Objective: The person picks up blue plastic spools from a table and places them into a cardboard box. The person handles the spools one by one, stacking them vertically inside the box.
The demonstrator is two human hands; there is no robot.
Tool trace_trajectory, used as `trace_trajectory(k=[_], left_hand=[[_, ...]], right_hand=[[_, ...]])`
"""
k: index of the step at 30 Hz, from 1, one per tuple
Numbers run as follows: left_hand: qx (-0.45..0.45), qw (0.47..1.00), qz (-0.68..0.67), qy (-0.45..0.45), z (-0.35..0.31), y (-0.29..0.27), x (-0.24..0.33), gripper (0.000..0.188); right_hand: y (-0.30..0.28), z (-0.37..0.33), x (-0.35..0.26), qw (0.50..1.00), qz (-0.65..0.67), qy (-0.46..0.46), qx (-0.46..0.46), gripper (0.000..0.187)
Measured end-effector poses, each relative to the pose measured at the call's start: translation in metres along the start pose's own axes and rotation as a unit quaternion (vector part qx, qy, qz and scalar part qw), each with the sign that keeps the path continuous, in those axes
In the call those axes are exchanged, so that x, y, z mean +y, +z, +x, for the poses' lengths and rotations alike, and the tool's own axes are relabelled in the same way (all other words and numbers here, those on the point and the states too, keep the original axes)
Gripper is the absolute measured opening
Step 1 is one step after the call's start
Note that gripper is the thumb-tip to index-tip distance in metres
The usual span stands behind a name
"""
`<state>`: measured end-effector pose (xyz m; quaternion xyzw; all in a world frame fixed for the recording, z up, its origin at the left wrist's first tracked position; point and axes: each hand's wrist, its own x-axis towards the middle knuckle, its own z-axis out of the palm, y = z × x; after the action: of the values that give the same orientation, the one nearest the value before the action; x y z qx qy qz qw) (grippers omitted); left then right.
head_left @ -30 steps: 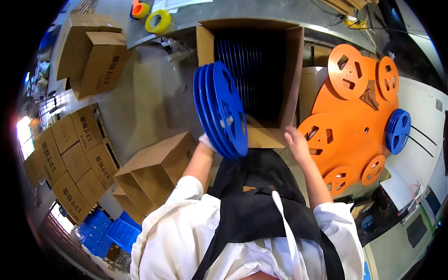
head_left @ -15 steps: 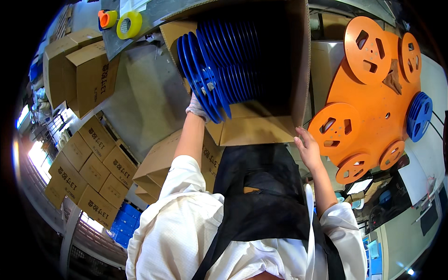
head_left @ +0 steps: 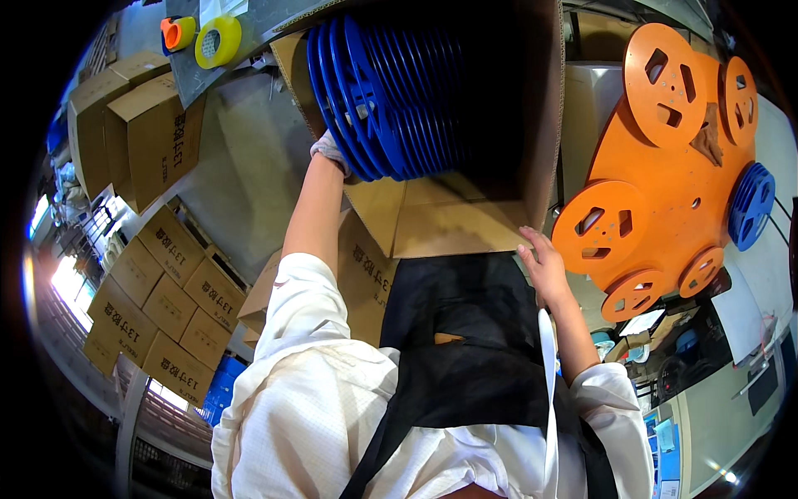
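In front of me a cardboard box (head_left: 465,229) lies with its opening toward me, holding a row of blue plastic reels (head_left: 416,96). My left hand (head_left: 332,153), in a pale glove, grips the nearest blue reels (head_left: 335,100) by their left edge. Those reels tilt a little against the row, at the box's left wall; my fingertips are hidden behind them. My right hand (head_left: 544,264) is bare and open, its fingers stretched out beside the box's near right corner. Whether they touch the cardboard, I cannot tell.
To the right stands an orange round table (head_left: 665,204) bearing orange discs (head_left: 663,86) and a blue reel stack (head_left: 751,206). Tape rolls (head_left: 218,41) lie on a grey tabletop (head_left: 264,21) at upper left. Stacked cartons (head_left: 170,287) and open boxes (head_left: 154,137) stand left.
My left hand has pushed the tilted blue reels up and left, farther into the box and closer to the row. My right hand has stayed near the box corner.
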<state>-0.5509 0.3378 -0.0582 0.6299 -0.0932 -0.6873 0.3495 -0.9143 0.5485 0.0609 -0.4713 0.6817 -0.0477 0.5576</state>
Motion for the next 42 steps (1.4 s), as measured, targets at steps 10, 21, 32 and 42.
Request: trace_trajectory(k=[10, 21, 32, 42], left_hand=[[0.025, 0.999, 0.024, -0.008, 0.009, 0.001, -0.001, 0.052], [0.050, 0.998, 0.044, -0.010, 0.006, -0.003, 0.001, 0.055], [0.067, 0.996, 0.054, -0.009, 0.015, 0.002, -0.001, 0.058], [0.094, 0.994, 0.056, -0.021, 0.017, 0.000, -0.003, 0.060]], right_hand=[[0.002, -0.003, 0.006, 1.000, 0.008, 0.012, 0.010, 0.036], [0.007, -0.015, 0.012, 0.999, 0.026, 0.033, 0.017, 0.037], [0.006, -0.017, 0.017, 0.999, 0.034, 0.034, 0.019, 0.037], [0.002, -0.015, 0.014, 0.998, 0.040, 0.044, 0.015, 0.037]])
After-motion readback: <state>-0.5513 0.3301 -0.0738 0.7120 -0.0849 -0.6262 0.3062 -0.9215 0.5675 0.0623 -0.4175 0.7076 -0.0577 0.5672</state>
